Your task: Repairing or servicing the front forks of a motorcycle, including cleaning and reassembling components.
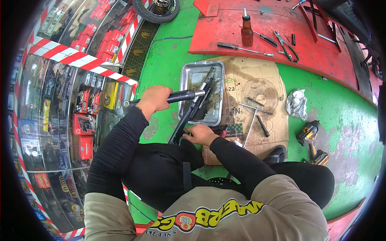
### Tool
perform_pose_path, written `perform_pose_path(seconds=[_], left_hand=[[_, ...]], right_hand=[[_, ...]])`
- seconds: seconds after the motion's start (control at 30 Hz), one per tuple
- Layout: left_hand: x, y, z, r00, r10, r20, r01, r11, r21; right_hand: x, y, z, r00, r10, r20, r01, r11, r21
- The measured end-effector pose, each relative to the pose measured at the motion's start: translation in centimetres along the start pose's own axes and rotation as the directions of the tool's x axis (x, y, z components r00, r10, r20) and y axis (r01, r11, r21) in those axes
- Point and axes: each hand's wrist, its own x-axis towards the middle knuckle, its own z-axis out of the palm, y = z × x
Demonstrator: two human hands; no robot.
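My left hand (pixel 156 98) is wrapped round a black fork leg (pixel 181 96) with a bright silver end, held level over a metal tray (pixel 221 80). In that tray, wet with dark liquid, a dark coil spring (pixel 209 78) lies slantwise. A second black tube (pixel 184 122) leans from the tray's near left corner toward my knee. My right hand (pixel 200 134) is curled closed, its fingertips against this tube's lower part; the far side of the grip is hidden.
The tray sits beside stained cardboard (pixel 257 148) bearing a T-handle wrench (pixel 255 116). A cordless drill (pixel 311 140) and crumpled foil-like wrap (pixel 296 104) lie right. Ahead, a red platform (pixel 217 36) carries a bottle (pixel 247 34), screwdrivers and pliers (pixel 286 46). A glass display case (pixel 60 100) stands left.
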Motion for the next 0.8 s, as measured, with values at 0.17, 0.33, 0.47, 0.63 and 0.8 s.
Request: perform_pose_path(seconds=[0.17,0.33,0.47,0.63,0.8], left_hand=[[-0.1,-0.6,0.3,1.0,-0.017,0.02,0.018,1.0,-0.023],[-0.5,-0.9,0.6,0.999,-0.03,0.028,0.032,0.997,-0.076],[-0.5,-1.6,1.3,0.999,-0.013,0.035,0.016,0.997,-0.078],[-0.8,-2.3,1.4,0.999,-0.018,0.031,0.021,0.994,-0.108],[-0.7,-2.2,1.2,1.0,-0.015,0.028,0.019,0.986,-0.166]], right_hand=[[-0.1,0.4,-0.1,0.999,0.036,0.021,-0.035,0.999,-0.031],[0.0,1.6,0.6,0.997,0.072,-0.019,-0.074,0.994,-0.086],[0.5,2.8,1.5,0.995,0.057,-0.078,-0.065,0.992,-0.109],[2.8,3.8,1.4,0.989,0.13,-0.073,-0.147,0.937,-0.318],[5.4,7.0,0.0,0.959,0.279,-0.041,-0.246,0.756,-0.607]])
